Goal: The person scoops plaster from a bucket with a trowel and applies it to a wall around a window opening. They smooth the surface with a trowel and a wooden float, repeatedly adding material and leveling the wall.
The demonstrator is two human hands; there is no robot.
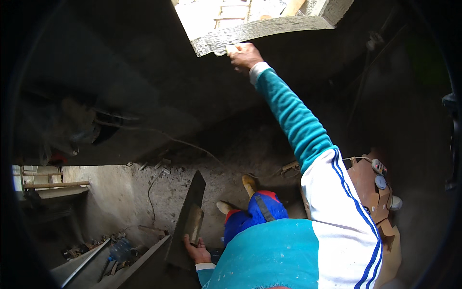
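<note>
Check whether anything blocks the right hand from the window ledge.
Nothing visible: the right hand is at the window ledge, near its left end, holding what looks like a small pale object.

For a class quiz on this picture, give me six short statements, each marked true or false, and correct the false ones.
1. The left hand holds a dark board. True.
2. The right hand is down beside the trousers. False: it is raised to the ledge of the bright opening.
3. Both sleeves end in pale cuffs. True.
4. The trousers are plain green. False: they are blue with red parts.
5. A bluish bottle shows at the lower left of the picture. True.
6. The brown cardboard is on the picture's left. False: it is on the right.
</note>
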